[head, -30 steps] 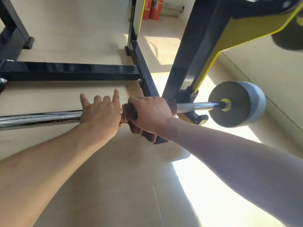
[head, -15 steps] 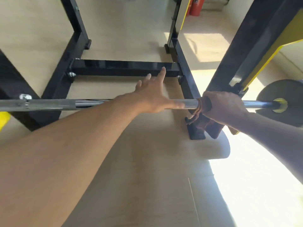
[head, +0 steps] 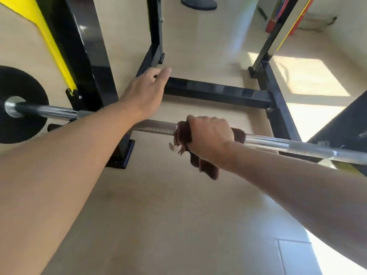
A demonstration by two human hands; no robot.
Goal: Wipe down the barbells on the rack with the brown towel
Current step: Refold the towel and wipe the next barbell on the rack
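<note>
A chrome barbell (head: pixel 288 145) runs across the view on the black and yellow rack (head: pixel 87 62). My right hand (head: pixel 208 135) grips the brown towel (head: pixel 183 135), which is wrapped round the bar near its middle, and a loose end of the towel hangs below my fingers. My left hand (head: pixel 147 92) is open, with straight fingers stretched forward over the bar to the left of the towel; whether the wrist touches the bar is hidden. A black weight plate (head: pixel 21 104) sits on the bar's left end.
The rack's black base crossbar (head: pixel 218 94) and side rails (head: pixel 278 104) lie on the pale wooden floor below the bar. Another dark plate (head: pixel 198 3) lies on the floor far back. Red items (head: pixel 274 18) stand at the back right, and bright sunlight falls across the floor on the right.
The view has swung left, bringing the left plate into sight. My right hand has slid the towel leftward along the bar toward its middle. My left hand stays open near the bar.
</note>
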